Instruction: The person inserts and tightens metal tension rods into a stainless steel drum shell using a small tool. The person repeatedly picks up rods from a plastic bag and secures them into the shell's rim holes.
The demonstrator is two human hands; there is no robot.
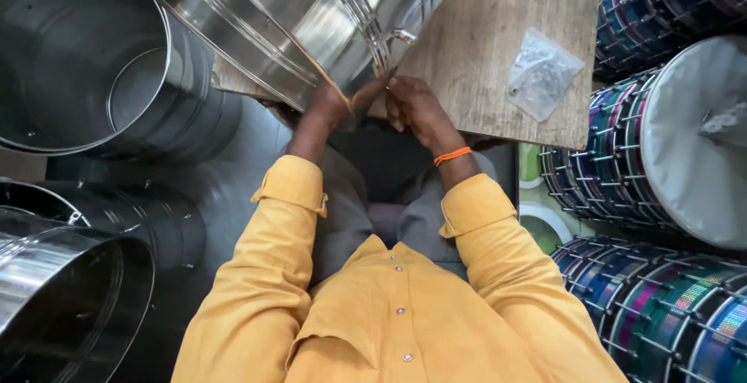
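Steel drum shell [311, 25]: large, shiny, lies tilted across upper centre, lower rim resting at near edge of wooden worktop [498, 48]. Small metal lug [403, 36] fixed on shell wall, just above the hands.

Left hand [331, 107]: at shell's lower rim, fingers clenched on rim edge, thumb side toward shell. Right hand [416, 107]: just beside left, fingers [398, 87] curled and touching rim approx. below lug; whether they pinch a small part cannot be told, contact area hidden by hand. Orange band [453, 155] on right wrist. Both arms in yellow shirt sleeves [482, 212], cuffs turned back.

Worktop, right portion: clear plastic bag [542, 72] w/ small metal hardware inside, well apart from hands.

Left side: further empty steel shells [85, 56], one upper left w/ open mouth toward camera, others lower left, stacked close together.

Right side: finished drums [661, 149] w/ iridescent blue-purple wrap, chrome tension rods, one showing white head; more at lower right.
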